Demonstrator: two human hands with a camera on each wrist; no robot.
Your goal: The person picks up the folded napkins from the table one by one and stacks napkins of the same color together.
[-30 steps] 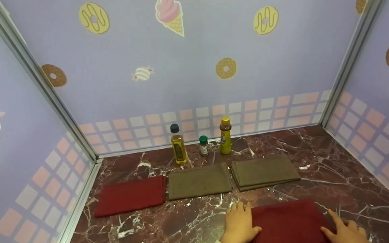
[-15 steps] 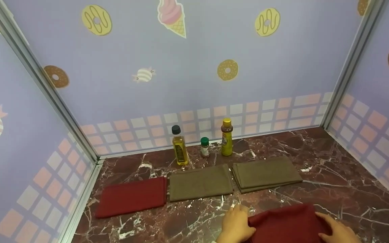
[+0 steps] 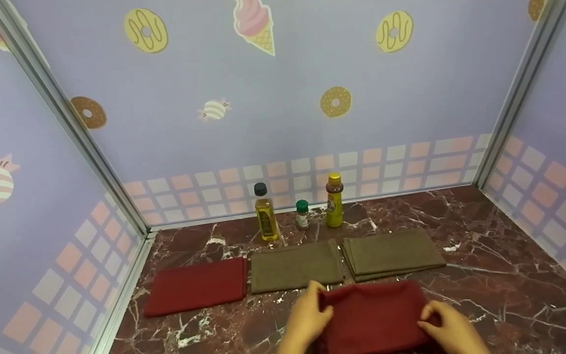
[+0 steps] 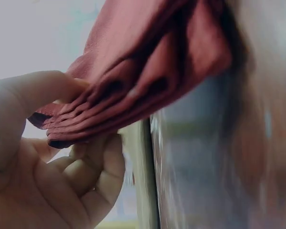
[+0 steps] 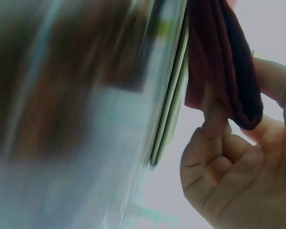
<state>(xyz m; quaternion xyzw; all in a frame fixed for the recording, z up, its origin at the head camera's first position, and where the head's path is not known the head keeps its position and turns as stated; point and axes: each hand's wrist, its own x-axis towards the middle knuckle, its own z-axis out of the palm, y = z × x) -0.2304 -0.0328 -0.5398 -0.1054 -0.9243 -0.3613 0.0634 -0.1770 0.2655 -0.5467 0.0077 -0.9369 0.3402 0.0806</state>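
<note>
A: Hands?
B: Left hand (image 3: 307, 317) pinches the left edge of the red cloth (image 3: 374, 314), thumb on top, fingers curled under. Right hand (image 3: 447, 327) pinches the right edge the same way.
A: Cloth location, orientation?
B: Bottom centre of the head view, just in front of the two olive cloths. Folded, long axis left-right across the frame, fold layers bunched at both grips. Can't tell whether it's clear of the bench (image 3: 484, 265).
A: Rest?
B: Second red cloth (image 3: 195, 286) lower left, flat. Olive cloths (image 3: 297, 265) (image 3: 393, 253) side by side. Oil bottle (image 3: 266, 212), small jar (image 3: 302, 214), yellow bottle (image 3: 333, 200) upright behind.
</note>
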